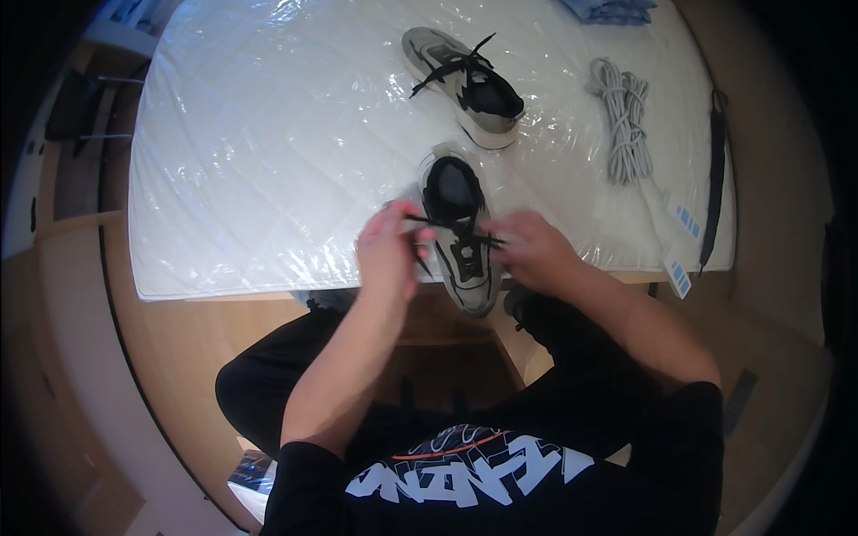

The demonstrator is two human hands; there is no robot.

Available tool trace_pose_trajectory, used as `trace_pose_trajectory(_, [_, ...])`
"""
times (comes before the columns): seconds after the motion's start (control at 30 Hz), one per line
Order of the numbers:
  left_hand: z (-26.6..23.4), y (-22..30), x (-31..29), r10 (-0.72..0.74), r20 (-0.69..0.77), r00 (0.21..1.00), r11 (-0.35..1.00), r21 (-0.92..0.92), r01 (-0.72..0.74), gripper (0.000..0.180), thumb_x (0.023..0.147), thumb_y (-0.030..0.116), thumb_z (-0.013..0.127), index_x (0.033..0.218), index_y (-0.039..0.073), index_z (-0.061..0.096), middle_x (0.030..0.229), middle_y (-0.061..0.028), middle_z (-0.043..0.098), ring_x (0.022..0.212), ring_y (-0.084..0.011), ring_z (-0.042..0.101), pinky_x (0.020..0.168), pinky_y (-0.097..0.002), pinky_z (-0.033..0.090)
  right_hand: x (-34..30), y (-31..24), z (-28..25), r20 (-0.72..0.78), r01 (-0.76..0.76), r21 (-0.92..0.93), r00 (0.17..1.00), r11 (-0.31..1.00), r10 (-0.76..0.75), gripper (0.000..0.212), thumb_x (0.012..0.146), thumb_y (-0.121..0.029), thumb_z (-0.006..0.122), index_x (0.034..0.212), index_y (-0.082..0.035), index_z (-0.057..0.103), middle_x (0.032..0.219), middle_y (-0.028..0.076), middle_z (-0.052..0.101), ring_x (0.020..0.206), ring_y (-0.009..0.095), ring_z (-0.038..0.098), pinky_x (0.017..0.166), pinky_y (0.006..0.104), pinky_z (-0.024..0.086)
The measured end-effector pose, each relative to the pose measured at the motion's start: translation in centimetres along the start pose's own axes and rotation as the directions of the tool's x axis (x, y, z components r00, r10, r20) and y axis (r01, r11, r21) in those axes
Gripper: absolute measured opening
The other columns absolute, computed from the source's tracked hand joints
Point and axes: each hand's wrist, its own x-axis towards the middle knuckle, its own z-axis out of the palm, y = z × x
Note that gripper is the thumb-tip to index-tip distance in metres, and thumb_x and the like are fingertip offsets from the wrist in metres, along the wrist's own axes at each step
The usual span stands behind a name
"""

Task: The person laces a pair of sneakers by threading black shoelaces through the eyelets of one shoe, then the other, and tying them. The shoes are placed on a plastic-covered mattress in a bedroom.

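A grey and black sneaker (471, 284) lies in front of me, its toe toward me and jutting past the mattress edge. My left hand (391, 246) is at its left side, fingers closed on a black shoelace (420, 219) that stretches to the tongue. On the other side my right hand (529, 246) pinches the lace's other part, slightly blurred. The laces cross over the middle of the shoe. Farther off rests a second matching sneaker (487, 116), tilted with its toe to the upper left and its black laces tied in a bow.
Both shoes rest on a plastic-wrapped white mattress (241, 179). To the right are a bundled grey cord (623, 125), a white power strip (675, 268) and a long black strap-like item (715, 179). Folded blue fabric (612, 9) sits at the far edge. A dark chair (71, 107) stands left.
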Motion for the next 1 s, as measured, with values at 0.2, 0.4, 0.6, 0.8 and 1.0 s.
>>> trace_pose_trajectory(0.2, [-3.2,-2.4,0.3,-0.057,0.010,0.998,0.983,0.173,0.055,0.024,0.100,0.022,0.054,0.102,0.000,0.064,0.084,-0.0068,0.063,0.053,-0.0132,0.055,0.046,-0.0235,0.043,-3.7,0.5,-0.6,0.295,-0.142,0.035,0.947,0.989,0.125,0.026,0.069,0.001,0.069,0.093,-0.009,0.070,0.122,0.008,0.062,0.111,0.032,0.057,0.091,0.0408,0.049])
trace_pose_trajectory(0.4, [-4.6,2.0,-3.6,-0.324,0.258,0.910,0.176,0.962,-0.210,0.033,0.092,0.032,0.062,0.107,0.003,0.066,0.083,-0.0106,0.067,0.070,-0.0207,0.065,0.063,-0.0329,0.051,3.0,0.4,-2.3,0.208,0.029,-0.062,0.978,0.998,-0.016,0.035,0.070,0.000,0.063,0.105,-0.007,0.065,0.113,0.009,0.064,0.115,0.030,0.055,0.098,0.0411,0.044])
trace_pose_trajectory(0.6, [-5.2,3.2,-8.7,-0.318,0.603,0.732,-0.021,0.767,-0.641,0.035,0.089,0.033,0.064,0.108,0.004,0.066,0.100,-0.0183,0.067,0.093,-0.0361,0.065,0.083,-0.0419,0.052,9.1,-0.6,0.5,0.737,0.277,-0.412,0.662,0.868,0.139,0.014,0.078,-0.014,0.061,0.091,-0.012,0.065,0.089,0.008,0.070,0.095,0.025,0.065,0.092,0.0399,0.044])
trace_pose_trajectory(0.8, [-5.6,3.2,-11.0,-0.413,0.661,0.627,-0.033,0.677,-0.735,0.035,0.089,0.032,0.062,0.111,0.004,0.061,0.102,-0.0173,0.064,0.098,-0.0374,0.062,0.084,-0.0453,0.051,14.2,-1.7,0.4,0.310,-0.502,-0.250,0.769,0.828,0.560,0.034,0.079,-0.031,0.073,0.093,-0.001,0.068,0.091,0.021,0.068,0.093,0.035,0.067,0.077,0.0427,0.052])
trace_pose_trajectory(1.0, [-6.1,4.4,-10.9,-0.416,0.758,0.503,-0.089,0.517,-0.852,0.034,0.089,0.034,0.061,0.108,0.006,0.061,0.102,-0.0149,0.064,0.098,-0.0336,0.063,0.084,-0.0436,0.050,18.3,4.1,6.6,-0.305,-0.893,0.133,0.375,0.429,0.875,0.036,0.078,-0.027,0.073,0.090,0.006,0.066,0.090,0.025,0.068,0.090,0.040,0.066,0.077,0.0415,0.051])
